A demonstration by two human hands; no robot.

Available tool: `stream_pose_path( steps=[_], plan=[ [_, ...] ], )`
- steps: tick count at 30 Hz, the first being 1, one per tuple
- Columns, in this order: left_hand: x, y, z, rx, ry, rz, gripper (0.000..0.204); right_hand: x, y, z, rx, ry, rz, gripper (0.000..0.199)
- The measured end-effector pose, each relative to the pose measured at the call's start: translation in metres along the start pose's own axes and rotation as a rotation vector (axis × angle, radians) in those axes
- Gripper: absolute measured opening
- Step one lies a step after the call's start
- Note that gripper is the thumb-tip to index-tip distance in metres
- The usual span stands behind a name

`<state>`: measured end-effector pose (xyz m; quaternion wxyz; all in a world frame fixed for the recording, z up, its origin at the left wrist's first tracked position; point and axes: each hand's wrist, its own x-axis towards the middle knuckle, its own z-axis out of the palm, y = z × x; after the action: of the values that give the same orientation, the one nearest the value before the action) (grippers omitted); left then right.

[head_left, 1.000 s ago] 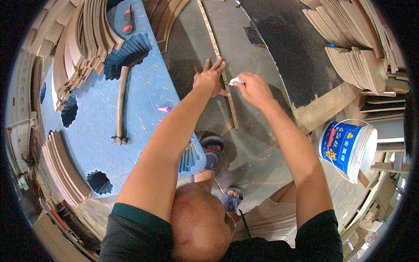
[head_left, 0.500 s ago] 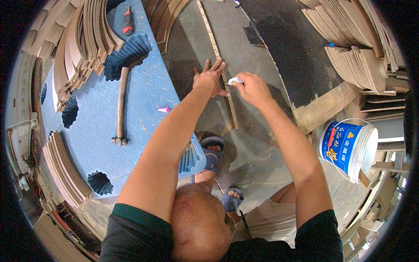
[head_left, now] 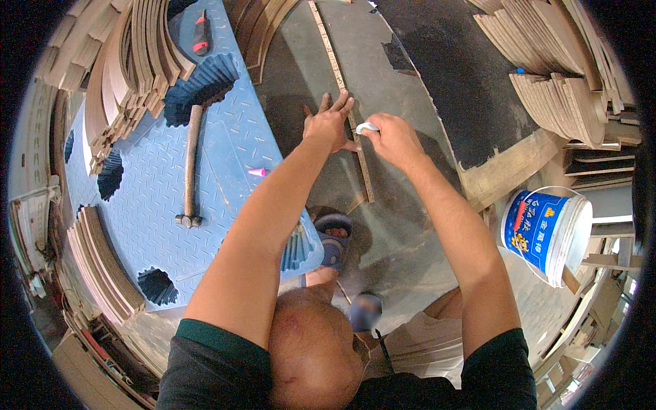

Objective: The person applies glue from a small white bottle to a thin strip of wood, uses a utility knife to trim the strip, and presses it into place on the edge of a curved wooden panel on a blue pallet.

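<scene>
A long narrow wooden strip [head_left: 331,58] lies on the dark grey surface [head_left: 400,96] ahead of me. My left hand [head_left: 328,128] presses flat across its middle, fingers spread and thumb stretched to the right. Just right of the strip, my right hand [head_left: 396,142] is closed around a small white tool [head_left: 367,128]. Only the rounded white part of it shows; its tip and its exact kind are hidden by my fingers. The tool is close beside the strip, near my left thumb.
At left, a blue textured platform [head_left: 232,150] bears a hammer [head_left: 192,164], a red-and-black tool [head_left: 201,34], a small pink cone [head_left: 257,172] and stacked curved wood pieces [head_left: 137,68]. A blue-and-white bucket [head_left: 536,229] stands at right, below more curved pieces [head_left: 557,106]. My sandalled foot [head_left: 333,239] is below.
</scene>
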<state>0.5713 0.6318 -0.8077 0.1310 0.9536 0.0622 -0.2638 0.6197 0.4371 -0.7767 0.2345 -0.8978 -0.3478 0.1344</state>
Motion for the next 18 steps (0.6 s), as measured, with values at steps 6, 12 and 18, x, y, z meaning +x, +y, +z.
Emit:
stream_pose_path(
  steps=[6, 12, 18],
  plan=[
    [-0.0016, 0.0015, -0.002, 0.007, -0.004, -0.002, 0.144, 0.0007, 0.0005, 0.0007, -0.004, -0.007, -0.012, 0.024],
    [-0.0015, 0.0012, -0.0019, 0.004, 0.0, 0.005, 0.144, 0.0002, 0.0025, 0.0027, -0.009, 0.01, -0.027, 0.024],
    [0.0022, -0.0035, 0.0041, -0.017, 0.025, 0.018, 0.144, 0.0, -0.0007, 0.0012, 0.02, 0.029, -0.002, 0.024]
  ],
)
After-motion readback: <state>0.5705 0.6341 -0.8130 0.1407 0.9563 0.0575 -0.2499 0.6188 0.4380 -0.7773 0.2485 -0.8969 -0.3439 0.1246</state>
